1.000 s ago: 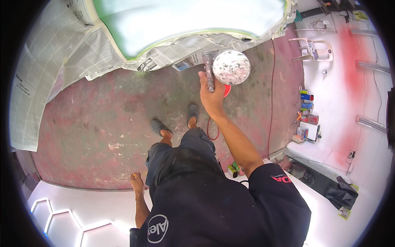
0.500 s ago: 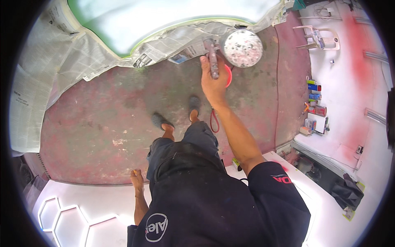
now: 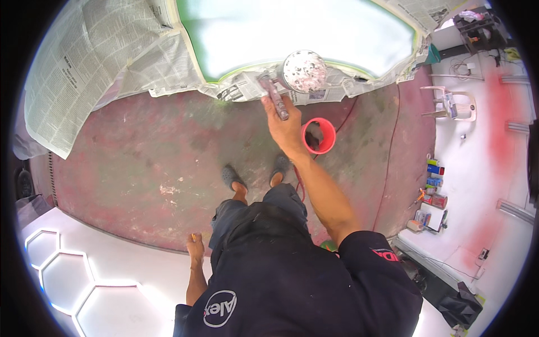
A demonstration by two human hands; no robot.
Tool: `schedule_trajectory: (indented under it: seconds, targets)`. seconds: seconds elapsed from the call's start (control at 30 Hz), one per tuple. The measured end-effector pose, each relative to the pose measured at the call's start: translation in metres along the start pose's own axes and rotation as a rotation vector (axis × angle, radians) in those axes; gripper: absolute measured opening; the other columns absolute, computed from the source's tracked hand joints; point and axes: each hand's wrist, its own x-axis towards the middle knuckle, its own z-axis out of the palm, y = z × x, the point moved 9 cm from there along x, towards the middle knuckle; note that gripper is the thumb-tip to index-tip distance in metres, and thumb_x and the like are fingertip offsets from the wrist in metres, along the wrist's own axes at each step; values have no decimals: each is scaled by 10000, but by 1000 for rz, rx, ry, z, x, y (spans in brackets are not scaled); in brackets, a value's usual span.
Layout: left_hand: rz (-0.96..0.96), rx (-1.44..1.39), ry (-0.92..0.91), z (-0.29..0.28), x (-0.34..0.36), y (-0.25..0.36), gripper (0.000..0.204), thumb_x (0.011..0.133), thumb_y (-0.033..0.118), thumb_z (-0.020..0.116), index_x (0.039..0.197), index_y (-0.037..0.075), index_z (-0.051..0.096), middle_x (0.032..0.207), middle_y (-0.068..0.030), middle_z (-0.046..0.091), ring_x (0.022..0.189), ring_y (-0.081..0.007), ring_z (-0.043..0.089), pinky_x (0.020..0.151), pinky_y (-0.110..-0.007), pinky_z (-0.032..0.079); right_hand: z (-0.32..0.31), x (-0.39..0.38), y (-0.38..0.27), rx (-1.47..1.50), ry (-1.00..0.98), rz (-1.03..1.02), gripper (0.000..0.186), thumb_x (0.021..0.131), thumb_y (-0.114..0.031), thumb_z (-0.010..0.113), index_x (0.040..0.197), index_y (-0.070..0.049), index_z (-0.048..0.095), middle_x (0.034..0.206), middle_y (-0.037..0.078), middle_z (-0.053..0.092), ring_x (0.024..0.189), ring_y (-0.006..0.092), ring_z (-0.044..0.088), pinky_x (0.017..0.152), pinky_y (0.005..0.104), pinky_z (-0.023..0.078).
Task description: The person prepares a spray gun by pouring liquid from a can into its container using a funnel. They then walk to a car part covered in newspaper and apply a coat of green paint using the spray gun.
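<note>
My right hand is closed round the handle of a paint-spattered spray gun. The gun's round cup, white with dark specks, covers part of the lower edge of a white panel. Green shading runs along the panel's border, and newspaper masking surrounds it. Which way the nozzle points is hidden. Low at my left side hangs my left hand, its fingers curled in, with a small orange-yellow spot showing at them. What that spot is, I cannot make out.
A red bucket with something dark inside stands on the stained floor, right of my right hand. A dark red hose crosses the floor. Along the right wall are a white plastic chair and several cans and boxes.
The spray gun has moved left along the panel's lower edge in my right hand. The bucket, mostly covered by that hand before, now shows beside it. My view has shifted left.
</note>
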Motion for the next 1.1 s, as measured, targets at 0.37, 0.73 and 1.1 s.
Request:
schedule_trajectory:
  seconds: [0.37, 0.73, 1.1]
  targets:
    - [58, 8, -68, 6, 27, -22, 280, 988, 262, 637, 1003, -18, 649, 794, -87, 606, 752, -188, 546, 695, -398, 473, -95, 15, -40, 128, 299, -115, 373, 1050, -316, 690, 1116, 51, 696, 774, 22, 629, 719, 77, 538, 636, 290, 451]
    - [117, 25, -40, 18, 39, 3, 262, 980, 234, 652, 983, -28, 657, 776, -91, 604, 731, -209, 565, 690, -399, 480, -118, 32, -59, 43, 424, -136, 397, 1056, -360, 680, 954, 19, 627, 681, 0, 540, 640, 76, 490, 574, 297, 400]
    - [-49, -148, 43, 8, 2, -37, 263, 983, 219, 639, 1063, -31, 648, 845, -105, 624, 806, -220, 587, 752, -401, 492, 15, 38, -71, 36, 132, -188, 353, 1031, -309, 720, 995, 27, 622, 680, 52, 590, 614, 109, 528, 572, 314, 447]
